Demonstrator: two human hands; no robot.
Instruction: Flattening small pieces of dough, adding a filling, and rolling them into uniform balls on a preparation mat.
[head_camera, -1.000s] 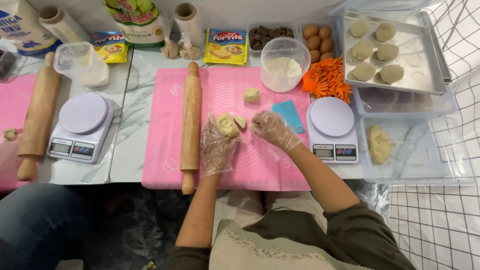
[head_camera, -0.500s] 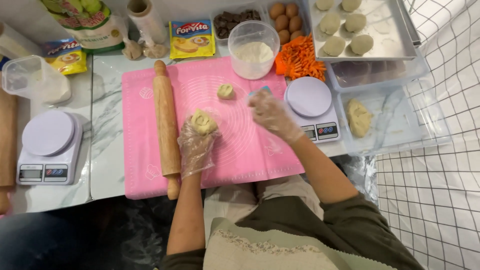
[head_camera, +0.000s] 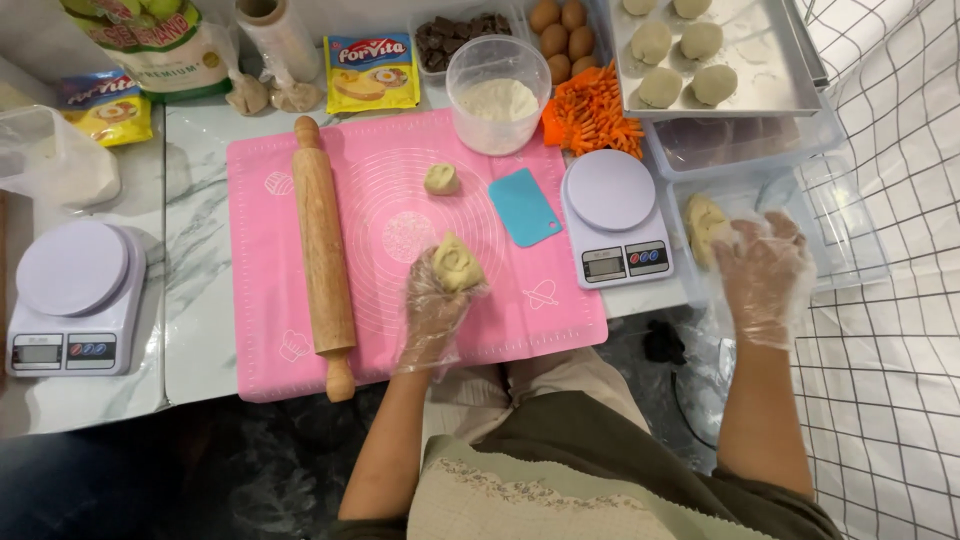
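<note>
While left hand (head_camera: 432, 305) is cupped over pink mat (head_camera: 270, 330), dough piece (head_camera: 458, 263) is held in its fingers. Right hand (head_camera: 762, 270), fingers spread, nothing held, is reached toward dough lump (head_camera: 702, 222) in clear container (head_camera: 850, 240), 3 o'clock of scale (head_camera: 612, 215).

Pale, dimpled dough piece (head_camera: 458, 264) above the pink mat (head_camera: 300, 370); larger dough lump (head_camera: 705, 226) in a clear tub (head_camera: 850, 250).

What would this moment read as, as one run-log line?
left hand: holds dough | right hand: open, over clear tub
</note>
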